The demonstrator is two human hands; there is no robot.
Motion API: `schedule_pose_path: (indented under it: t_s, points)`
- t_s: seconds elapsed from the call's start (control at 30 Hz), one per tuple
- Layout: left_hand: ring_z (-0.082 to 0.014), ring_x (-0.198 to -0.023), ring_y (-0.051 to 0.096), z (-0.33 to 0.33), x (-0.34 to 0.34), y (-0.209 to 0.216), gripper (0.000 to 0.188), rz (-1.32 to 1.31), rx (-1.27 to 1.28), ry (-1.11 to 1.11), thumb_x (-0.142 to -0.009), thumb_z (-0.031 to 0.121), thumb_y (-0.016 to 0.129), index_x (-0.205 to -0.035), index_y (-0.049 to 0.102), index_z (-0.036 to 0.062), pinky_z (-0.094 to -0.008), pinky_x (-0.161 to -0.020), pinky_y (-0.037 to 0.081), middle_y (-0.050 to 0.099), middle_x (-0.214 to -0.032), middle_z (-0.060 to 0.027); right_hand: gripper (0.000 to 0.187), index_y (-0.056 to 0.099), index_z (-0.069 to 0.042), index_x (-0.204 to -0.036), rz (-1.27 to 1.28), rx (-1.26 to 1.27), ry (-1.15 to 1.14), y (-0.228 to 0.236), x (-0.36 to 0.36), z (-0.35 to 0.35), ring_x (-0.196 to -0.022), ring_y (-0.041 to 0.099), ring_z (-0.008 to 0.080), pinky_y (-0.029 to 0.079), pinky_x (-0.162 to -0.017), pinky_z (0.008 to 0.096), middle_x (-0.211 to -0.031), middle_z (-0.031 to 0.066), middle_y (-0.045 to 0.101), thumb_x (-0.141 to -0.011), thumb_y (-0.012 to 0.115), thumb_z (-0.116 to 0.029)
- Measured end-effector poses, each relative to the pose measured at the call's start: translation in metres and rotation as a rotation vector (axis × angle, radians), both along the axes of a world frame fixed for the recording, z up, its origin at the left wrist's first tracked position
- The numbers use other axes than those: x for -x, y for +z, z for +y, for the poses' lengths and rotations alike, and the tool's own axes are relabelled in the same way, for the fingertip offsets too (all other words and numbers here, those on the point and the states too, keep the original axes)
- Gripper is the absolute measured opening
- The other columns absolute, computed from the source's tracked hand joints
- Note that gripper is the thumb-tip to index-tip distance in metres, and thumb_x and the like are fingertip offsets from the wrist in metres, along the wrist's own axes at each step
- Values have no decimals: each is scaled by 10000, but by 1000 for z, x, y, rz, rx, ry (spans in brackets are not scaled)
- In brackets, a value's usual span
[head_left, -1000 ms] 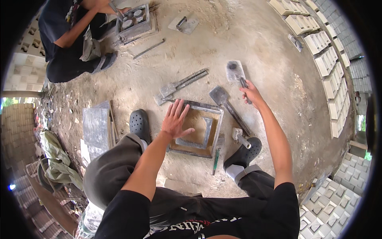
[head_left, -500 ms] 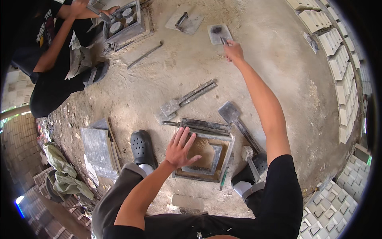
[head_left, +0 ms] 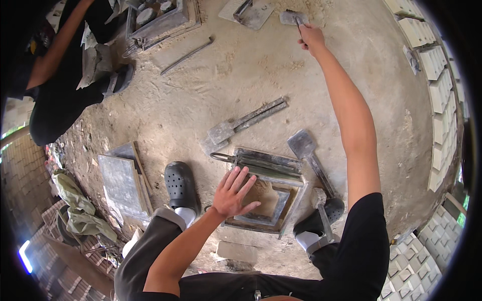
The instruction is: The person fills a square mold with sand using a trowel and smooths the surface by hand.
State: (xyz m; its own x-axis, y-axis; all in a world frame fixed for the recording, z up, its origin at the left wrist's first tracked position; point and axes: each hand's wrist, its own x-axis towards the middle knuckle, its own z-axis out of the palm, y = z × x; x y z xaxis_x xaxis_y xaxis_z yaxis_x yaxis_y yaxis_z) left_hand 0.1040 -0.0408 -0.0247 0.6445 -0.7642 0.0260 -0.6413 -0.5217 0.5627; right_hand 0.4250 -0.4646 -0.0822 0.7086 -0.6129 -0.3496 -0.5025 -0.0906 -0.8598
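Observation:
My left hand (head_left: 232, 199) lies with its fingers spread on the near-left part of a rectangular metal mould frame (head_left: 297, 200) between my feet. Inside that frame sits an angular grey insert (head_left: 277, 206) around a sandy-brown middle. My right arm is stretched far forward. At its end my right hand (head_left: 312, 38) is closed around the handle of a small flat-bladed trowel (head_left: 289, 18), which is at the floor. Just left of the trowel rests a flat plate with a raised handle (head_left: 255, 15).
Long-handled flat paddles (head_left: 221, 132) and another paddle (head_left: 302, 143) lie on the floor. A hammer-like tool (head_left: 324, 213) leans by my right shoe. Boards (head_left: 118, 178) are stacked left; a metal rod (head_left: 188, 55) lies farther off. A co-worker (head_left: 60, 65) sits beside another mould (head_left: 165, 30). Pale blocks (head_left: 437, 110) line the right.
My right hand has reached slightly farther forward and right, and the trowel blade now looks more tilted. My left hand stays on the frame. The whole view has shifted a little.

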Motion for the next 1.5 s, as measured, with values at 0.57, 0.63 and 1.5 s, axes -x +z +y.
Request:
schedule_pose_path:
  t_s: [0.57,0.63,1.5]
  points:
    - [-357,-1315,422,-3,0,-1,718,-3,-15,-4,-768,538,729,-1362,526,190,-486,-1075,384,426,-1455,-129,388,708,-70,-1091,135,614,131,-16,-91,-49,-763,679,328,530,-713,418,-872,205,704,-858,550,-337]
    - [-347,-1305,431,0,-1,-1,712,11,-15,2,-761,532,742,-1354,534,197,-473,-1063,402,449,-1431,-124,374,716,-34,-1019,145,619,154,-21,-107,-54,-983,659,392,502,-862,477,-982,228,695,-861,529,-317]
    - [-386,-1350,383,-4,4,5,798,-38,-30,6,-742,546,738,-1384,486,144,-487,-1061,382,380,-1483,-161,398,642,-213,-1261,184,826,329,29,77,-24,-936,673,343,538,-793,446,-1008,173,702,-892,603,-358]
